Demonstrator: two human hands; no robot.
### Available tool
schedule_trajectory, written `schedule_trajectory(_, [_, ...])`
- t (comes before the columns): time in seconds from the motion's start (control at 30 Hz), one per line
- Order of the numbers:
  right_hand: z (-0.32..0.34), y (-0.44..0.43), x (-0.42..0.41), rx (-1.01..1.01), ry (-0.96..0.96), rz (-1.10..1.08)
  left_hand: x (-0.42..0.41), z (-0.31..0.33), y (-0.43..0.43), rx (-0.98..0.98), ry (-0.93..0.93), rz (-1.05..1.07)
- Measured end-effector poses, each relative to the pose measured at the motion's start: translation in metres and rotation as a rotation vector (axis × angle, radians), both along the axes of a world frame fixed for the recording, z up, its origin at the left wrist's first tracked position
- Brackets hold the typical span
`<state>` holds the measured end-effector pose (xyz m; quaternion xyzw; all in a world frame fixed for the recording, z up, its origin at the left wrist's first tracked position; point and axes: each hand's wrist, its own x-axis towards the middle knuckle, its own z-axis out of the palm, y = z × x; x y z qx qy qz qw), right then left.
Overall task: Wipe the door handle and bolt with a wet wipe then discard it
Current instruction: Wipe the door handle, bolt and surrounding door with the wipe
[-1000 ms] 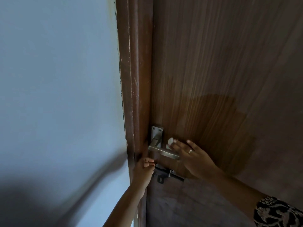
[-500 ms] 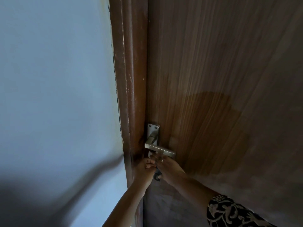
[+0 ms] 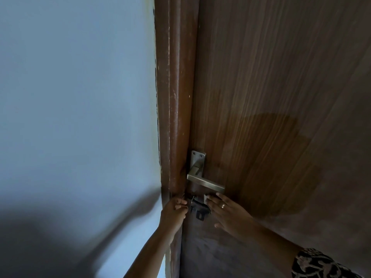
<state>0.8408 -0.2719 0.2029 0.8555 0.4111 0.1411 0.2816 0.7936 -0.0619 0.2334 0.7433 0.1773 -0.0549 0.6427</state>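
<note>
The wall (image 3: 76, 117) lies left of the door frame (image 3: 174, 97), and the door (image 3: 281, 87) lies right of it. The handle (image 3: 204, 182) sits on the door beside the frame, with the bolt (image 3: 198, 208) just below it. The left hand (image 3: 174, 212) is at the bolt's left end, against the frame; the right hand (image 3: 228, 212) is on the bolt's right side, under the handle, with the wipe (image 3: 206, 198) at its fingertips.

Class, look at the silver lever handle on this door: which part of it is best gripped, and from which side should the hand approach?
Grip the long flat bar of the lever handle, near its free right end. Come from the door's open right side: the bar juts out level there, while its left end turns into the plate close beside the door frame.
</note>
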Motion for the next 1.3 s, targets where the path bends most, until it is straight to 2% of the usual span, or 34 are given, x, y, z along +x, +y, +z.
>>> schedule_trajectory(0.13, [0.002, -0.02, -0.004, 0.005, -0.034, 0.009, -0.003, -0.004, 0.003, -0.014, 0.017, 0.01])
schedule_trajectory(0.23, [-0.001, -0.037, -0.009, -0.081, -0.145, 0.039, -0.004, -0.005, 0.001, -0.027, 0.02, 0.001])
schedule_trajectory(0.33, [0.007, -0.048, -0.012, -0.083, -0.22, 0.068, -0.005, -0.005, -0.003, -0.033, 0.011, -0.02])
schedule_trajectory(0.57, [0.067, -0.04, -0.008, 0.212, -0.513, -0.205, -0.008, -0.005, -0.018, 0.002, -0.005, -0.082])
schedule_trajectory(0.67, [0.065, -0.033, -0.009, 0.241, -0.498, -0.236, -0.008, -0.003, -0.028, 0.004, 0.001, -0.108])
schedule_trajectory(0.77, [0.038, -0.042, -0.022, 0.085, -0.376, -0.169, -0.007, 0.0, -0.034, 0.006, -0.017, -0.132])
schedule_trajectory(0.9, [0.046, -0.06, -0.025, -0.009, -0.445, -0.11, -0.005, 0.005, -0.034, -0.005, -0.144, -0.031])
schedule_trajectory(1.07, [0.124, -0.034, -0.002, 0.239, -0.623, -0.212, -0.002, 0.024, -0.033, -0.055, -0.393, 0.192])
schedule_trajectory(1.17, [0.174, -0.008, 0.011, 0.325, -0.736, -0.272, -0.002, 0.039, -0.035, 0.004, -0.543, 0.273])
schedule_trajectory(1.3, [0.214, 0.027, 0.022, 0.379, -0.763, -0.261, -0.004, 0.06, -0.042, 0.127, -0.726, 0.301])
